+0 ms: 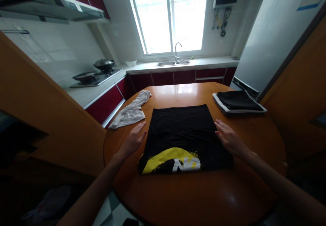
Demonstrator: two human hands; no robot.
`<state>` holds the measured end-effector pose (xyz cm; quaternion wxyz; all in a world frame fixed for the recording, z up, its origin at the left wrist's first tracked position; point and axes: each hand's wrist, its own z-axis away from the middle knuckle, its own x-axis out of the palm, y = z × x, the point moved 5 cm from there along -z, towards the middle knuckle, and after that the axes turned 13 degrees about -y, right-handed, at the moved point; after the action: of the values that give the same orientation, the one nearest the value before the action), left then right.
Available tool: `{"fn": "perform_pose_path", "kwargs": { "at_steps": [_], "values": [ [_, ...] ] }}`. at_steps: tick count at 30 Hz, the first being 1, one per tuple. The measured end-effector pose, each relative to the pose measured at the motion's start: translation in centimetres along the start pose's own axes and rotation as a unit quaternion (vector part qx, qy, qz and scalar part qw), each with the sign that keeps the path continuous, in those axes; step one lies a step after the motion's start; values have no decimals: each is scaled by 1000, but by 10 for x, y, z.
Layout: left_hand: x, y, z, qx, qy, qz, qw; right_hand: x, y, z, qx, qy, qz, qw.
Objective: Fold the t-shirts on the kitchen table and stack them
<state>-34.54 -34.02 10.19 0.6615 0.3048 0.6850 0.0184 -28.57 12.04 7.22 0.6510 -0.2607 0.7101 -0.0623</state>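
A black T-shirt [182,127] with a yellow arc and white lettering lies folded into a flat block on the wooden table [178,198]. Just off its left edge is my left hand [132,139], fingers stretched out and holding nothing. My right hand [230,137] is at the shirt's right edge, its fingers extended and also without anything in them. Whether the right fingertips touch the cloth I cannot tell. The printed part of the shirt faces up along the near edge.
A crumpled white cloth [131,110] lies at the table's left. Folded black and white garments [238,102] are stacked at the right. Beyond stand a counter with a sink [175,63], a stove with pans [93,78] and a fridge [270,32]. Wooden panels flank both sides.
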Motion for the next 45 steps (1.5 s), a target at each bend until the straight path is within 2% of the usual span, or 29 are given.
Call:
{"fn": "perform_pose_path", "kwargs": {
  "at_steps": [3,7,10,12,14,15,18,20,23,25,28,32,36,39,42,45],
  "values": [
    [8,15,-10,35,-18,-16,999,5,-14,-7,-13,1,8,1000],
    [49,34,1,63,-82,-70,992,40,-31,3,-23,-51,28,998],
    [76,33,8,47,-139,-115,982,63,-29,7,-13,-91,32,995],
    [84,29,8,33,-163,-122,979,66,-23,5,-9,-104,9,994],
    [82,25,8,35,-158,-105,981,54,-12,1,-6,-83,-41,996],
    [77,23,8,39,-139,-86,986,43,-4,-1,3,-52,-71,996],
    [54,13,13,28,-36,-6,999,4,25,0,88,72,-138,984],
    [38,3,22,-3,22,41,999,-14,41,6,151,97,-155,971],
    [21,-8,46,-81,51,83,992,-17,45,19,184,36,-142,972],
    [14,-8,68,-125,39,97,987,-9,39,34,179,-29,-127,975],
    [12,2,102,-156,-4,103,982,9,32,63,173,-111,-125,971],
    [20,16,134,-180,-32,122,976,20,33,94,210,-133,-122,961],
    [34,27,145,-166,-55,145,974,23,29,106,227,-133,-121,957],
    [38,30,148,-167,-52,139,975,26,26,110,225,-152,-128,954],
    [37,28,147,-162,-62,132,976,24,27,110,222,-153,-131,954],
    [28,20,134,-153,-57,128,978,15,28,94,205,-122,-129,962]
  ]
}}
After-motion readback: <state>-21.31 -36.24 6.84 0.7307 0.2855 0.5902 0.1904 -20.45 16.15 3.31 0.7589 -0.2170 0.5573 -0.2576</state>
